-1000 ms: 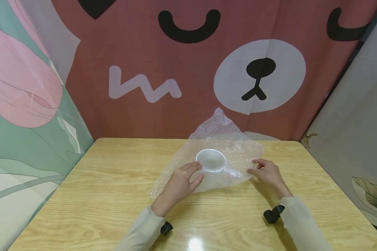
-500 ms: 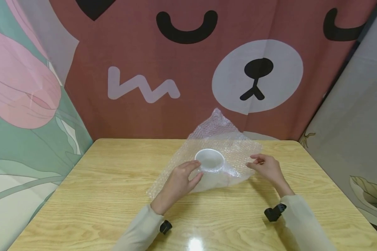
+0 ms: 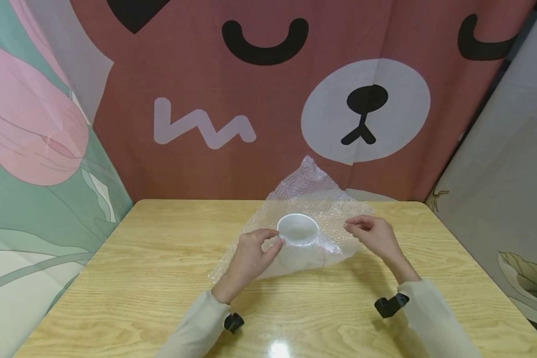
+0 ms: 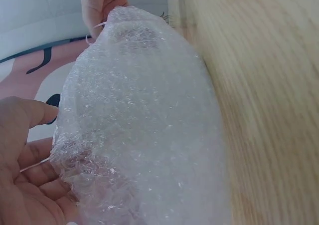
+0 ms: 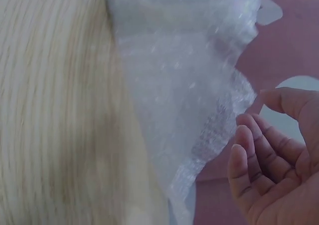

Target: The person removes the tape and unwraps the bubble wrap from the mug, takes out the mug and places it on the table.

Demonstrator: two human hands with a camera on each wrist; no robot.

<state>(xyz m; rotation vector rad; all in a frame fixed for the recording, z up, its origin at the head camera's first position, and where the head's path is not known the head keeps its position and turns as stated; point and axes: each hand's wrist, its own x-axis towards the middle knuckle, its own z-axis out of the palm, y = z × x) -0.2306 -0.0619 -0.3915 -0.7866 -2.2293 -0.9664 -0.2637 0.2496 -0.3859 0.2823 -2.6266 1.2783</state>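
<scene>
A round white bowl, or possibly a cup, stands upright with its mouth up on a sheet of clear bubble wrap. The wrap also covers its near side. My left hand is at the rim's left side, where thumb and fingertips pinch the bubble wrap; some fingers are hidden behind the sheet. On the other side, my right hand hovers above the right part of the wrap. In the right wrist view its thumb tip lies close to a wrap corner, apart from the bent fingers, with nothing between them.
The wood-grain table bears the wrap, whose far corner points towards the back. A brown fabric backdrop with a bear print hangs behind the table's far edge. Small black cameras are worn on both wrists.
My right hand has lifted and moved inward, its fingers drawing closer together. The left thumb and fingertips have come nearer each other at the rim. The bowl and sheet stay nearly still.
</scene>
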